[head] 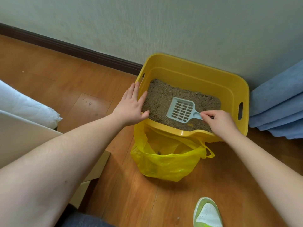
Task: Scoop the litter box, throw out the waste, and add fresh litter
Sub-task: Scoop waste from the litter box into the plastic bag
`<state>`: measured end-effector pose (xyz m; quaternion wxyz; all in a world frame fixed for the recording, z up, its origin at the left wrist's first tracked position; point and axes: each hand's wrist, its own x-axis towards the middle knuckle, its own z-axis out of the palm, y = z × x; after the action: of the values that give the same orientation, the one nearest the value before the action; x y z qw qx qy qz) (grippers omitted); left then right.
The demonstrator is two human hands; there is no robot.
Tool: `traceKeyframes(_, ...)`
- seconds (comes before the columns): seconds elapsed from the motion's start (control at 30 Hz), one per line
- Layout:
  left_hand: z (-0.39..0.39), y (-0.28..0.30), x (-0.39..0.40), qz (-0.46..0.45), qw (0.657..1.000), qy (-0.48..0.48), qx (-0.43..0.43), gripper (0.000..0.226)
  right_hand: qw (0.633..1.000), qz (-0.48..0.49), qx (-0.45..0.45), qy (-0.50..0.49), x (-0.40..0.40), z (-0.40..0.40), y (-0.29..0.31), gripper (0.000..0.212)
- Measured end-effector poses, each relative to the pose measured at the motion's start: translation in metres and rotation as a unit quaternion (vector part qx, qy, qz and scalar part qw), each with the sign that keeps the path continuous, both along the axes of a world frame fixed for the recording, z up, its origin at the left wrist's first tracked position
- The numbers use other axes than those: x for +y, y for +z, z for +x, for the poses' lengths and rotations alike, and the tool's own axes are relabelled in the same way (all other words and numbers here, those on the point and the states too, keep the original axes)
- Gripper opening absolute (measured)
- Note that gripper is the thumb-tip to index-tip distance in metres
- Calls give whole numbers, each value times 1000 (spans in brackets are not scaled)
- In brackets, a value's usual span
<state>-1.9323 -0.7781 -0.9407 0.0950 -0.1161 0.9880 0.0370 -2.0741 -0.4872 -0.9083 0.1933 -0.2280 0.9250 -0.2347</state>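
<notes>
Right now we are pinching the short handle of the pale blue scoop (181, 110) with the curled fingers of our right hand (218, 120), so the slotted blade is lying flat on the litter (161, 97) and can slide under a clump while loose grains drop through the slots. The litter is sitting in the yellow litter box (195, 74), which is standing on the wooden floor (54, 82) against the wall (147, 25).

Our left hand (131, 106) is resting flat on the box's left rim, fingers straight and held together, gripping nothing; we judge it is there to steady the box against the push of the scoop.

We are keeping the yellow plastic bag (167, 164) standing open, touching the box's near edge, so a lifted load has only a short way to travel (a small dark lump seems to be lying inside, though it is too small to be sure).

Further out, blue fabric (277, 102) is hanging at the right, and a green-and-white shoe (207, 212) is showing at the bottom.
</notes>
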Motion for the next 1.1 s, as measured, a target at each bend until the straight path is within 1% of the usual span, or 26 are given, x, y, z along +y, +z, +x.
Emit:
traceKeyframes(0.1,0,-2,0,-31,999,-12,0,86,996,86,-8,32,-12,-8,-10,26)
traceKeyframes(0.2,2,-1,1,-33,999,-12,4,85,989,134,-14,66,-27,-15,-19,28)
traceKeyframes(0.4,1,1,2,-5,1000,-1,10,69,980,178,-41,79,-55,-12,-34,27)
traceKeyframes(0.5,1,2,2,7,1000,4,12,69,979,184,-62,65,-67,-13,-40,28)
traceKeyframes(0.57,1,1,2,11,1000,5,11,70,978,179,-84,62,-78,-13,-44,29)
traceKeyframes(0.77,-1,1,2,28,999,19,13,68,975,141,-164,54,-115,4,-67,41)
traceKeyframes(0.87,-1,1,2,35,999,24,9,69,976,107,-189,18,-129,1,-78,34)
traceKeyframes(0.93,-1,2,2,40,999,24,12,69,974,62,-215,-26,-131,-7,-84,25)
traceKeyframes(0.97,-1,2,2,41,999,24,14,69,972,45,-225,-42,-131,-11,-86,26)
traceKeyframes(1.1,-1,1,3,52,998,28,17,69,974,33,-221,-35,-130,-27,-91,28)
